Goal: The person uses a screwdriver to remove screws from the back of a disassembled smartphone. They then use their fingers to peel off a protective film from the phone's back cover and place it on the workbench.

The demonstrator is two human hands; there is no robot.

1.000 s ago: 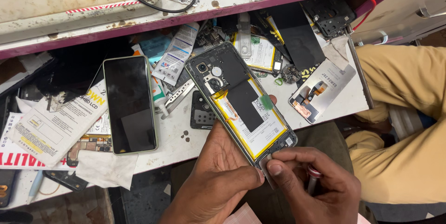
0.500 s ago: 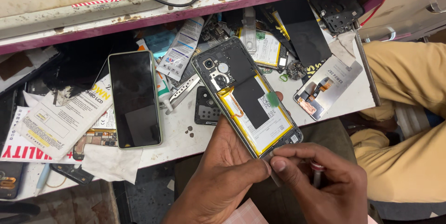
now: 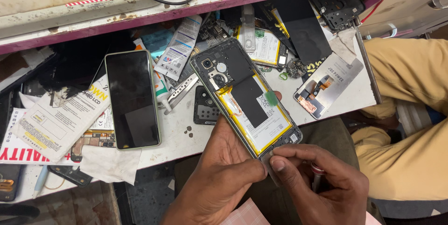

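My left hand [image 3: 219,169] grips an opened phone body [image 3: 245,96] from beneath, its back off so the yellow battery and a black patch show. The phone tilts with its camera end away from me. My right hand [image 3: 317,183] pinches a small pale tab at the phone's near corner with thumb and forefinger, while a thin red-banded tool [image 3: 317,171] is tucked between its fingers.
A dark phone screen [image 3: 133,99] lies face up on the white worktop [image 3: 179,138]. Around it lie a glue tube [image 3: 179,47], metal tweezers [image 3: 182,92], loose phone parts, a display panel [image 3: 326,85] and printed papers [image 3: 56,120]. Another person's yellow-sleeved arm [image 3: 410,71] rests at the right.
The view has drifted slightly, so the bench sits further right. My right thumb and finger have closed in on the tab at the phone's near corner. The phone stays in my left hand.
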